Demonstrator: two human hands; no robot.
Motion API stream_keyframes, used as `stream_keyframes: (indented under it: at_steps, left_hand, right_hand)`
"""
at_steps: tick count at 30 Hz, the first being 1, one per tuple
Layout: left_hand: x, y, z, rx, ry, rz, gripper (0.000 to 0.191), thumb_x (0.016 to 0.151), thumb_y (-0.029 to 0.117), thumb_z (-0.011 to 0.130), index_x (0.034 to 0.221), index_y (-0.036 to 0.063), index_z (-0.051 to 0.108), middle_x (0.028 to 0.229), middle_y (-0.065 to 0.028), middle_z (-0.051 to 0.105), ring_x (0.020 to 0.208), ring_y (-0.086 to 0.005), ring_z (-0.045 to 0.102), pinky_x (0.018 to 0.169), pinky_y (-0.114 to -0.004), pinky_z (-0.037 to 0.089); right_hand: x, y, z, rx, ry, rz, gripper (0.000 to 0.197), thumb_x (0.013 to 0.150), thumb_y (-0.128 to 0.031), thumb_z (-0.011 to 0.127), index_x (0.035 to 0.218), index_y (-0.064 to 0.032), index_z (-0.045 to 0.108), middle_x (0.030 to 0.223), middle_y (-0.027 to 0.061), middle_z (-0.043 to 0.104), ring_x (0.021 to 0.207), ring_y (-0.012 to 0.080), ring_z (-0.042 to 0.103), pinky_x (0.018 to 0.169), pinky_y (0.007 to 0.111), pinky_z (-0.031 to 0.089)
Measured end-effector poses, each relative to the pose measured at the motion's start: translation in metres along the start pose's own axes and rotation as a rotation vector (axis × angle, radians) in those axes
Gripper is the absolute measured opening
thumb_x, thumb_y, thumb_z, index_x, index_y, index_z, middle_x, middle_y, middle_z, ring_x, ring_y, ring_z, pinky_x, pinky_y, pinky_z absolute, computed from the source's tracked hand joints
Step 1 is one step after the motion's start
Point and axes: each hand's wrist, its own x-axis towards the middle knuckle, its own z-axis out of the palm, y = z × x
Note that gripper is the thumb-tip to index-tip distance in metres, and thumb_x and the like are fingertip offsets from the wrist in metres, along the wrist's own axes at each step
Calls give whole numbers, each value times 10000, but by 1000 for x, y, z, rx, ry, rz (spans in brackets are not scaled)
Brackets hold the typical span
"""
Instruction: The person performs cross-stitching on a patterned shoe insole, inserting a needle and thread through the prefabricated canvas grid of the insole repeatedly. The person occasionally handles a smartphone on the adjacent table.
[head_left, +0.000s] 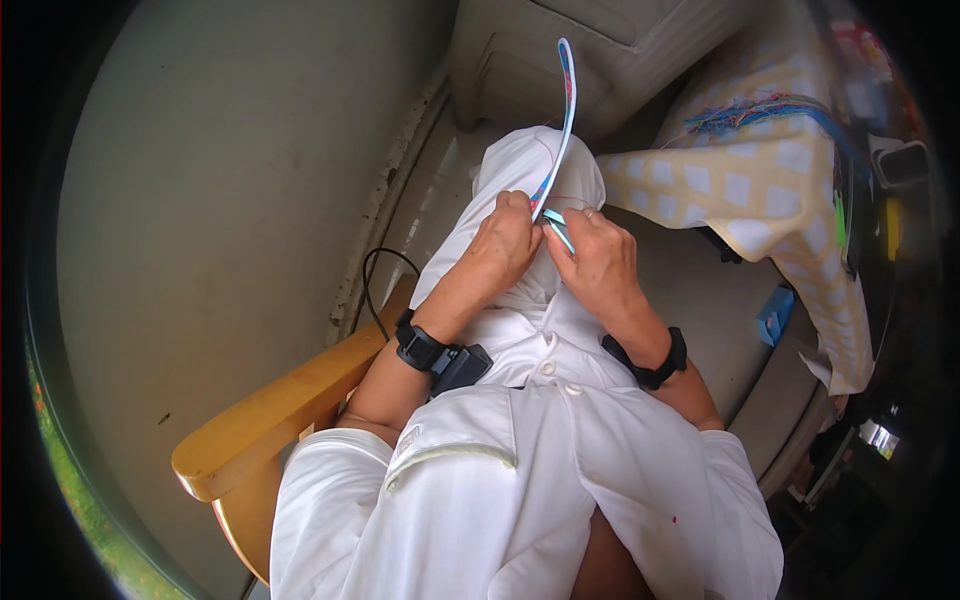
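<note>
My left hand (508, 238) grips the lower end of a long, narrow white-edged strip (568, 97) with a blue and red pattern. The strip curves upward beyond the fingers, above my white-clad knee. Close to its right side, my right hand (598, 251) holds a small light-blue tool (556, 221), perhaps thread snips, its tip near the strip's lower end. A thin red thread (566, 198) runs between the strip and my right hand. The fingers hide part of the tool and the strip's end.
A checked cloth (739, 176) at the right bears a bundle of blue and multicoloured threads (757, 112). A blue packet (775, 315) lies below it. On the left are a wooden armrest (277, 401), a black cable (366, 274) and a plain wall (225, 180).
</note>
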Motion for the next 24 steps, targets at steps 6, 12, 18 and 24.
stream_keyframes:
  at_steps: [6, 12, 18, 24]
  left_hand:
    - [-3, -10, -6, 23, -34, -46, 169, 854, 55, 519, 934, -65, 432, 900, -294, 506, 859, -440, 510, 759, -446, 419]
    - [11, -11, -10, -53, -73, -95, 155, 874, 83, 430, 948, -52, 413, 729, -230, 526, 634, -350, 492, 621, -403, 427]
    - [5, -3, -24, -171, -15, -126, 157, 905, 83, 393, 1013, -30, 405, 657, -165, 510, 560, -231, 478, 542, -350, 416]
    - [16, -3, -8, -248, 18, -43, 186, 911, 95, 411, 1047, -31, 424, 638, -97, 494, 535, -160, 441, 504, -305, 387]
  right_hand:
    - [10, -18, -27, 59, 84, 51, 181, 771, -160, 692, 816, -21, 585, 707, 123, 569, 604, 302, 572, 532, 390, 451]
    - [6, -14, -67, 113, 185, 136, 231, 750, -138, 727, 898, -21, 594, 718, 100, 575, 610, 253, 570, 524, 355, 445]
    - [-10, 55, -224, -266, 804, 230, 280, 754, -126, 749, 964, 14, 627, 771, 89, 591, 606, 146, 536, 528, 274, 432]
    - [-88, 226, -361, -768, 814, 592, 383, 829, -353, 668, 957, 7, 654, 826, 210, 647, 732, 342, 633, 652, 387, 488]
